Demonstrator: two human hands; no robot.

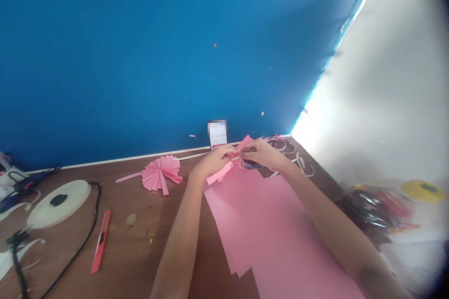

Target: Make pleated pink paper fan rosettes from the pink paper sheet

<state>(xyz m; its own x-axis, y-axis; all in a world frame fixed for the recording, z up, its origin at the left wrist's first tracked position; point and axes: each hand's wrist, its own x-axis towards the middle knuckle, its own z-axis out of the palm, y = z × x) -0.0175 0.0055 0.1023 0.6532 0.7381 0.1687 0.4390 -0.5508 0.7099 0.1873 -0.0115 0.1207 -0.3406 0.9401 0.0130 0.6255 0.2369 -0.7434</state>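
My left hand [218, 159] and my right hand [261, 153] meet over the far end of a pink paper sheet [266, 224]. Between them is a folded pink paper strip [224, 173], pinched by the fingers of both hands. One end of it slants down to the left, and another part sticks up behind the fingers. The fingertips partly hide its middle. To the left lies a pleated pink paper fan [159, 173] with loose strips at its edges, apart from my hands.
A phone [217, 134] showing a timer leans against the blue wall. Curled white strips [298, 163] lie right of my hands. On the left are a red box cutter [101, 242], a round white disc [59, 203] and a black cable [91, 229]. A yellow lid-like disc [423, 190] sits far right.
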